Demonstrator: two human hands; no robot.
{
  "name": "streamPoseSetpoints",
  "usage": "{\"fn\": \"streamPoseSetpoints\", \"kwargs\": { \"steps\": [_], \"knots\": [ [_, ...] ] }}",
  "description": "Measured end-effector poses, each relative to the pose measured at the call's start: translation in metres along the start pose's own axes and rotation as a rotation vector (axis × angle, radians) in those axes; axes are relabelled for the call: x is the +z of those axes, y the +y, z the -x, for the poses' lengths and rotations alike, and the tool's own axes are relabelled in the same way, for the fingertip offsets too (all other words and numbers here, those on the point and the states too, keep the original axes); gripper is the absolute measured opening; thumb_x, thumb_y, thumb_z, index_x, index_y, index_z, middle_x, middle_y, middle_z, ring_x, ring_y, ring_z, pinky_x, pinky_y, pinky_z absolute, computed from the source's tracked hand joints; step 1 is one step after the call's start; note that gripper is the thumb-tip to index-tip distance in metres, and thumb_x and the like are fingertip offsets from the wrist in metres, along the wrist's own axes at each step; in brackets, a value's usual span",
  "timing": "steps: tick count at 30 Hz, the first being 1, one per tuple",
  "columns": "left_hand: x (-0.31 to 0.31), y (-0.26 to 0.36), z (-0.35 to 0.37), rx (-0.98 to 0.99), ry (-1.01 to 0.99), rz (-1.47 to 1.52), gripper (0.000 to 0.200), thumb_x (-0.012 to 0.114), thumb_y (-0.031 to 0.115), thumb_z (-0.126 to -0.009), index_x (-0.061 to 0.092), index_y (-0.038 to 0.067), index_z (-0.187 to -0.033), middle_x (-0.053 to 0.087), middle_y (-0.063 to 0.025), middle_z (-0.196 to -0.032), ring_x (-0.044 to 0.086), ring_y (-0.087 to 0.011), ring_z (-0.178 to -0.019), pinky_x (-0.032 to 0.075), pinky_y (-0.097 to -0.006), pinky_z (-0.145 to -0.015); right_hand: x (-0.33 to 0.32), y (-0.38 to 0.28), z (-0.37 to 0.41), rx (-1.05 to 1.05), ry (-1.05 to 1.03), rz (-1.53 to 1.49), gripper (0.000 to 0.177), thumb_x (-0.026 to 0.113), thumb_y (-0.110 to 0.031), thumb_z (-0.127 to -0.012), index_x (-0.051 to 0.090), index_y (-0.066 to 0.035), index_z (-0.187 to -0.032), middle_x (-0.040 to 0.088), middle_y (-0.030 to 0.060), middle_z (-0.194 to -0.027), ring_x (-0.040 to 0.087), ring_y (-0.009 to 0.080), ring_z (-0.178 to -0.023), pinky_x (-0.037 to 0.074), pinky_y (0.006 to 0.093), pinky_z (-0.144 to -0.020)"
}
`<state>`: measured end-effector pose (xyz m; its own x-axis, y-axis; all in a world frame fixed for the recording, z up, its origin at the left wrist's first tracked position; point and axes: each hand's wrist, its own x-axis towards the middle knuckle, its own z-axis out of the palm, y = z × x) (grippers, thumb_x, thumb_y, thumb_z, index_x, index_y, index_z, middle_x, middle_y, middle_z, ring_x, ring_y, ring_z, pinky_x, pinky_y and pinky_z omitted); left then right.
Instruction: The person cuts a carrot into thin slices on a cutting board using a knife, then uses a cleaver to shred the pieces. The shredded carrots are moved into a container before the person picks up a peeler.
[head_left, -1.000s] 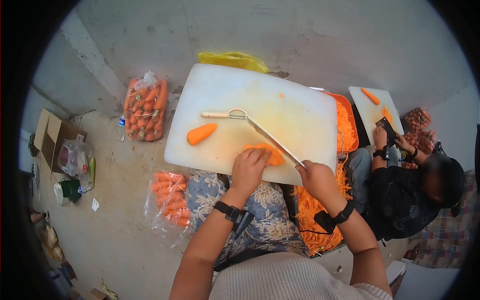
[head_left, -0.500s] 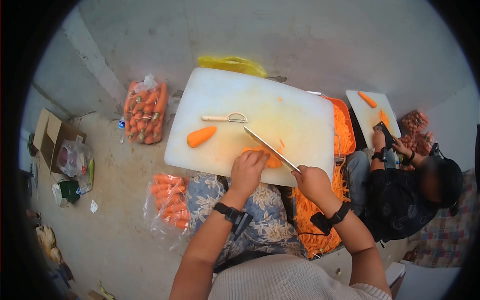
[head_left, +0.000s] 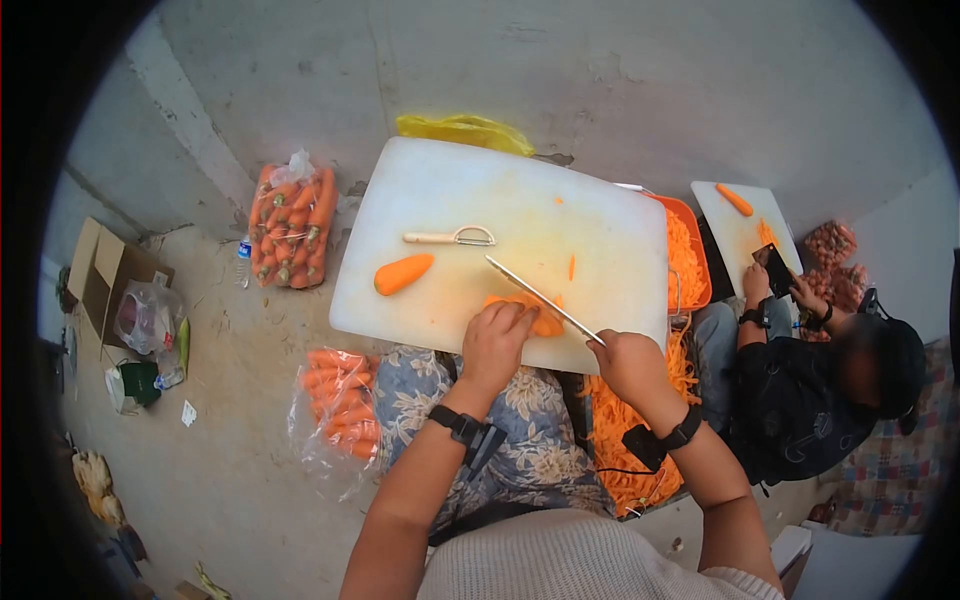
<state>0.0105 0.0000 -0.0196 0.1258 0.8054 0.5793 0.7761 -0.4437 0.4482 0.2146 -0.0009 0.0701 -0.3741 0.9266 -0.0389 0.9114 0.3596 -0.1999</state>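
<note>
My left hand (head_left: 495, 343) presses its curled fingers onto cut carrot (head_left: 545, 322) near the front edge of the white cutting board (head_left: 420, 180). A knife (head_left: 540, 296) is gripped by its handle in my right hand (head_left: 632, 366); its blade slants up and left, beside the carrot. My right fingers cover the handle. To the left on the board lie a whole peeled carrot (head_left: 404, 274) and, above it, a peeler (head_left: 450, 237) with a pale handle. A thin carrot strip (head_left: 572, 267) rests right of the blade.
Shredded carrot fills an orange basket (head_left: 708, 290) and a dark tray (head_left: 585, 400) at the right. Bagged carrots (head_left: 292, 225) stand left of the board, with another carrot bag (head_left: 340, 405) by my leg. A co-worker (head_left: 810, 390) handles a dark blade at a smaller board (head_left: 720, 225).
A carrot strip now lies further from the blade on the board. The knife has shifted very slightly; my left hand stays on the carrot. The co-worker's dark blade has tilted.
</note>
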Motion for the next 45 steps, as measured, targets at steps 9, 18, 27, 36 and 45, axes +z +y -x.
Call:
{"fn": "streamPoseSetpoints", "kwargs": {
  "steps": [9, 18, 27, 36, 45],
  "knots": [
    [-0.002, -0.001, -0.002, -0.013, -0.012, 0.084, 0.031, 0.068, 0.012, -0.072, 0.067, 0.007, -0.103, 0.062, -0.0067, -0.095, 0.059, -0.026, -0.093, 0.048, -0.0384, -0.079, 0.012, 0.001, 0.003, 0.045, -0.048, -0.017, 0.025, 0.06, -0.023, -0.09, 0.06, -0.002, -0.075, 0.06, 0.0192, -0.062, 0.061, 0.0382, -0.06, 0.048, 0.0471, -0.057],
    [0.003, -0.005, 0.001, -0.013, 0.04, 0.082, 0.026, 0.07, 0.012, -0.071, 0.065, 0.004, -0.095, 0.064, -0.008, -0.098, 0.06, -0.0272, -0.095, 0.049, -0.0382, -0.08, -0.009, -0.008, 0.006, 0.061, 0.047, -0.111, 0.026, 0.06, -0.024, -0.09, 0.062, -0.001, -0.077, 0.06, 0.0212, -0.063, 0.06, 0.0396, -0.06, 0.047, 0.0484, -0.058],
    [0.004, -0.006, 0.001, -0.019, 0.026, 0.098, 0.026, 0.071, 0.011, -0.07, 0.065, 0.005, -0.094, 0.064, -0.0078, -0.096, 0.06, -0.0274, -0.095, 0.049, -0.038, -0.081, -0.015, -0.008, 0.006, 0.058, -0.027, -0.042, 0.026, 0.06, -0.023, -0.09, 0.062, -0.001, -0.078, 0.06, 0.0216, -0.063, 0.06, 0.0401, -0.06, 0.047, 0.0485, -0.058],
    [0.001, -0.004, 0.001, -0.047, 0.002, 0.107, 0.024, 0.071, 0.01, -0.07, 0.066, 0.005, -0.093, 0.064, -0.0078, -0.095, 0.06, -0.0273, -0.095, 0.049, -0.0384, -0.081, 0.002, -0.003, 0.005, 0.06, -0.062, -0.058, 0.025, 0.059, -0.022, -0.09, 0.06, -0.002, -0.075, 0.061, 0.0198, -0.062, 0.061, 0.0384, -0.061, 0.049, 0.0469, -0.059],
    [0.0, -0.004, -0.001, -0.04, 0.005, 0.109, 0.026, 0.071, 0.011, -0.07, 0.066, 0.004, -0.094, 0.064, -0.0083, -0.096, 0.059, -0.0272, -0.096, 0.049, -0.0379, -0.082, 0.013, -0.004, 0.009, 0.064, -0.044, -0.06, 0.025, 0.059, -0.022, -0.09, 0.06, -0.002, -0.076, 0.06, 0.0202, -0.062, 0.061, 0.0389, -0.062, 0.049, 0.0474, -0.059]
  ]
}}
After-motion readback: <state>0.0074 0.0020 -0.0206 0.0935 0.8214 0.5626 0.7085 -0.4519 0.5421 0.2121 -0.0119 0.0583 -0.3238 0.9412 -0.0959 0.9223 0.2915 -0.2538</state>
